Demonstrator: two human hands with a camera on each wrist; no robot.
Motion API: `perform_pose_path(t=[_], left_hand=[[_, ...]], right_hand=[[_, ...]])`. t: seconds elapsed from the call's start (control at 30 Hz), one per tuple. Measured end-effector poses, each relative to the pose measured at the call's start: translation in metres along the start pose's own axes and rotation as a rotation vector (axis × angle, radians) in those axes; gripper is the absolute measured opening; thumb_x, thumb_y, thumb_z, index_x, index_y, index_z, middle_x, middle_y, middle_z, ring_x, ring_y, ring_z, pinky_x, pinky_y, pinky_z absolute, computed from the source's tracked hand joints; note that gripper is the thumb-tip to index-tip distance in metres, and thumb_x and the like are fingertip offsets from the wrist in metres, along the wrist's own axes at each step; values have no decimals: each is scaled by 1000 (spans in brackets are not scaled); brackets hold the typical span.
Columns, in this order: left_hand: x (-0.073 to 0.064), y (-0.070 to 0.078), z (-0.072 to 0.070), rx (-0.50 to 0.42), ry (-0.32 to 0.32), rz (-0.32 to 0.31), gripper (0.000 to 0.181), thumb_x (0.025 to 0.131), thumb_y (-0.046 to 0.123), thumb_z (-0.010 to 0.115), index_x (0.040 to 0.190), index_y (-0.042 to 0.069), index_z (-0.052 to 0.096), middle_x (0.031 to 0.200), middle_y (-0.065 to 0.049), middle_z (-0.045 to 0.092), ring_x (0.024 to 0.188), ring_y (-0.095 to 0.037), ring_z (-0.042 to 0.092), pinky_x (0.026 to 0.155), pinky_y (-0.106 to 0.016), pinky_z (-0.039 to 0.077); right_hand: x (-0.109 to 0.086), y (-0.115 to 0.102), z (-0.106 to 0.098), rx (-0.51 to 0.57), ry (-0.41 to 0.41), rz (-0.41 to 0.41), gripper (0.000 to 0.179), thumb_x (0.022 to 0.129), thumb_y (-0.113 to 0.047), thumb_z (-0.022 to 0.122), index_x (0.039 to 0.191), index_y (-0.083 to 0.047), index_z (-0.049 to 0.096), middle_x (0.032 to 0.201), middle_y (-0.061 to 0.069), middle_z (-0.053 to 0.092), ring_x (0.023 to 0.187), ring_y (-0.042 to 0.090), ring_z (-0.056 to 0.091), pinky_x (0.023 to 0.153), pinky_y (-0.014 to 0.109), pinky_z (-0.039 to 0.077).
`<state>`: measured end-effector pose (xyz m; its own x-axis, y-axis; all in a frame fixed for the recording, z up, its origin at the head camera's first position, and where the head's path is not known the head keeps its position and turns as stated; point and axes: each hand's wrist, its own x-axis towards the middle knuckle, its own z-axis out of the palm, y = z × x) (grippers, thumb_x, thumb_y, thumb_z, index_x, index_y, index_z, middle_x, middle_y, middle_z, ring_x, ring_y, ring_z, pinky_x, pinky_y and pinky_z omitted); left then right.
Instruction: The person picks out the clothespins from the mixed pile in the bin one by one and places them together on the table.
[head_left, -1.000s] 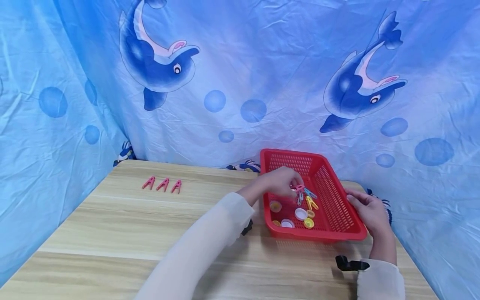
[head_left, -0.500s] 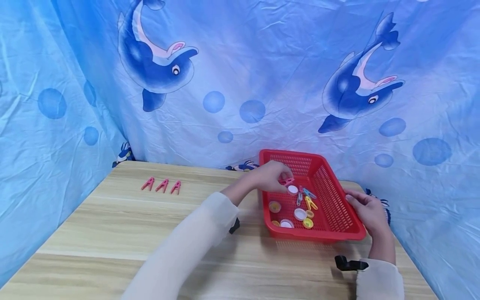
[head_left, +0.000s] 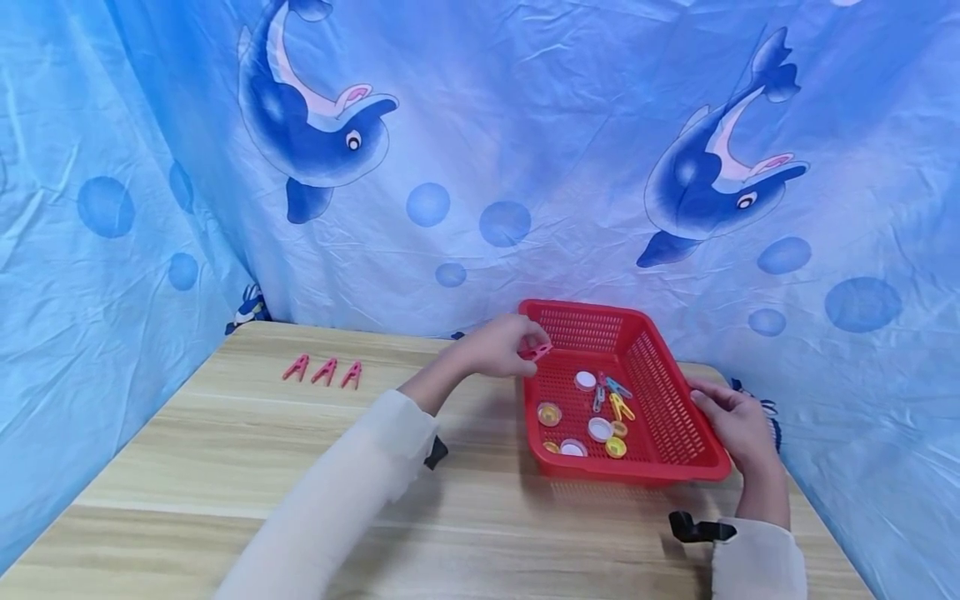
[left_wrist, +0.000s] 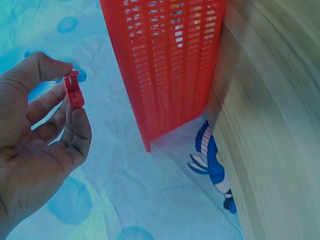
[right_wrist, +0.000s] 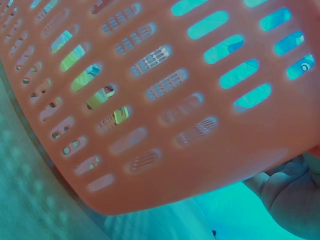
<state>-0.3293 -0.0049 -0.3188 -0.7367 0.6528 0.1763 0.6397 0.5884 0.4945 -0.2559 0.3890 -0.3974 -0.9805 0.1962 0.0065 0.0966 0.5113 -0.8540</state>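
Note:
My left hand (head_left: 497, 345) pinches a small pink-red clothespin (left_wrist: 74, 91) between thumb and fingertips, over the left rim of the red plastic basket (head_left: 630, 472). In the left wrist view the clothespin is held clear of the basket's slotted wall. On the other side, my right hand (head_left: 741, 427) grips the basket's right rim; most of its fingers are hidden in the right wrist view. Inside the basket lie a yellow clothespin (head_left: 621, 407), a light blue clothespin (head_left: 618, 387), and several white and yellow round caps.
Several pink clothespins, among them a middle one (head_left: 326, 371), lie in a row on the far left of the wooden table (head_left: 247, 467). A blue dolphin-print curtain (head_left: 465, 108) hangs behind the table and along both sides.
My left hand has lifted the pink-red clothespin from inside the basket and carried it left to the rim. A white cap it covered now shows. The right hand stays put.

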Motion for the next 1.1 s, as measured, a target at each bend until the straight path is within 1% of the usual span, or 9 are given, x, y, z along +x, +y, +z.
perform_pose_path(t=[0.2, 0.27, 0.4, 0.57, 0.63, 0.73, 0.87, 1.1], left_hand=[[-16, -19, -7, -38, 42, 52, 35, 83, 10, 76, 118, 2, 71, 99, -7, 70, 90, -19, 63, 75, -27, 53], [-21, -26, -10, -57, 49, 41, 35, 83, 9, 75, 117, 1, 71, 99, -10, 71, 88, -20, 63, 74, -27, 53], [-33, -40, -15, -72, 56, -22, 35, 84, 10, 74, 118, 1, 71, 100, -13, 71, 87, -19, 62, 74, -29, 54], [-48, -59, -20, -56, 80, -92, 34, 83, 10, 77, 117, 4, 71, 99, -9, 69, 88, -19, 63, 79, -32, 55], [-55, -66, -22, -58, 88, -110, 35, 83, 8, 77, 117, 4, 71, 98, -7, 69, 88, -19, 64, 79, -32, 55], [-65, -76, -25, -85, 87, -146, 38, 84, 6, 75, 121, 3, 70, 99, -8, 68, 88, -19, 66, 76, -32, 56], [-77, -89, -30, -108, 85, -194, 41, 85, 6, 75, 125, 1, 68, 101, -10, 68, 87, -19, 68, 73, -32, 57], [-98, -111, -35, -110, 102, -249, 43, 87, 9, 78, 127, -1, 67, 102, -11, 69, 90, -21, 68, 76, -35, 57]], right_hand=[[0, -1, 1, 5, -4, 2, 64, 103, -51, 55, 151, -9, 51, 136, 24, 58, 90, 13, 69, 75, 33, 61], [0, -1, 1, 3, -6, 5, 64, 103, -51, 55, 151, -9, 51, 136, 24, 58, 90, 13, 69, 75, 33, 61], [0, -1, 1, -6, -6, 15, 64, 102, -52, 55, 151, -11, 51, 138, 23, 56, 91, 14, 68, 74, 33, 60], [-1, -1, 1, 11, -11, 15, 65, 102, -50, 57, 153, -11, 49, 140, 25, 55, 91, 13, 68, 75, 33, 61], [-1, -1, 1, 18, -13, 9, 65, 102, -49, 58, 152, -10, 49, 139, 25, 55, 90, 13, 69, 75, 34, 61], [-1, 0, 1, 20, -11, -1, 65, 102, -50, 57, 151, -9, 50, 134, 22, 59, 89, 12, 70, 75, 33, 61], [-1, 0, 0, 20, -9, -9, 64, 102, -52, 56, 150, -10, 52, 128, 16, 63, 89, 12, 70, 74, 33, 61], [-1, 1, -1, 22, -13, -18, 64, 102, -50, 57, 150, -9, 52, 122, 10, 66, 88, 12, 70, 74, 34, 61]])
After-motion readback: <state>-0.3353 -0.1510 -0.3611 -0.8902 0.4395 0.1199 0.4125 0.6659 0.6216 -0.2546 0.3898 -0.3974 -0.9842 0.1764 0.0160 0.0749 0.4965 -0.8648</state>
